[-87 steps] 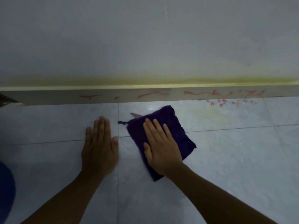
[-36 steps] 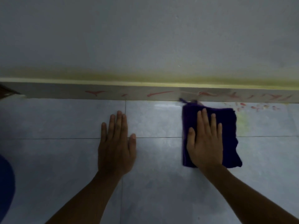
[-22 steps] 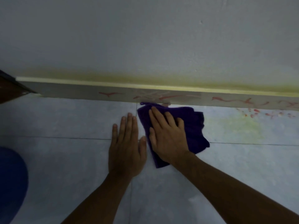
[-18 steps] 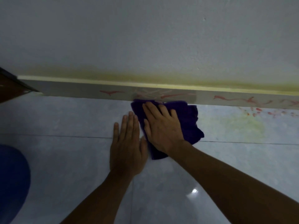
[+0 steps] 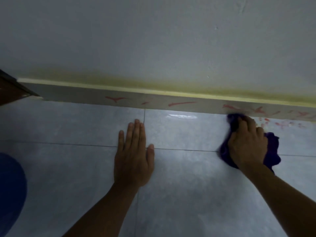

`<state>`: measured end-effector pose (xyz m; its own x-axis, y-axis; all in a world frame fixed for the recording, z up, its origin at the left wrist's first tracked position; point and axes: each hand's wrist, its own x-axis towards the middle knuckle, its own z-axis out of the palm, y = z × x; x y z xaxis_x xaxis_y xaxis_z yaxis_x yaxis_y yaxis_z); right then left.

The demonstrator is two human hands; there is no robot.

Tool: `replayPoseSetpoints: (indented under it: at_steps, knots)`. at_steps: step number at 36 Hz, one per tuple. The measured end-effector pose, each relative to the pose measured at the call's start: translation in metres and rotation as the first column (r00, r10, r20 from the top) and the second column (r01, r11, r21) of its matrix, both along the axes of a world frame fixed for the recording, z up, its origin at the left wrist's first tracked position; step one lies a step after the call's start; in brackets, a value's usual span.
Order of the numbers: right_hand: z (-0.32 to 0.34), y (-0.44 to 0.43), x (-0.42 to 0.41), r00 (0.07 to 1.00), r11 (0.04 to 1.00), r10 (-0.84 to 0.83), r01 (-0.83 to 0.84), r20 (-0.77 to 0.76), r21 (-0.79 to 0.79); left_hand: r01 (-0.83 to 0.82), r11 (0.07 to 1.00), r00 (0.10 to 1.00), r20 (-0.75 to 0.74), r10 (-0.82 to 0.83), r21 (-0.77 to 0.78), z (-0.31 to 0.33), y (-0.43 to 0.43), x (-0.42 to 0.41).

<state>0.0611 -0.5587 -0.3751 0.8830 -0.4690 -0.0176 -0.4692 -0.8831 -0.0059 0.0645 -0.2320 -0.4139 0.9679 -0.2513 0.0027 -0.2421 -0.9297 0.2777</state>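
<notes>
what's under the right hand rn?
A bunched purple cloth, which the right hand grips against the floor tile beside the skirting. The tile beneath is covered; whether it is stained cannot be seen.

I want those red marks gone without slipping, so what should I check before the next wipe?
1. Grip of the right hand on the purple cloth, fingers curled: ok.
2. Cloth reaches the skirting board: ok.
3. The left hand lies flat on the floor tile, bracing: ok.
4. All red marks off the board: not ok.
5. All red spots off the tile: not ok.
6. Cloth damp enough: cannot tell.
</notes>
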Motion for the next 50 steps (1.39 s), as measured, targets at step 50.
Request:
replayPoseSetpoints:
  at_steps: [50]
  knots:
    - [0.004, 0.250, 0.082, 0.642, 0.666, 0.743, -0.735, -0.189, 0.123, -0.019, 0.996, 0.999, -0.044, 0.023, 0.092, -0.001, 0.104, 0.012]
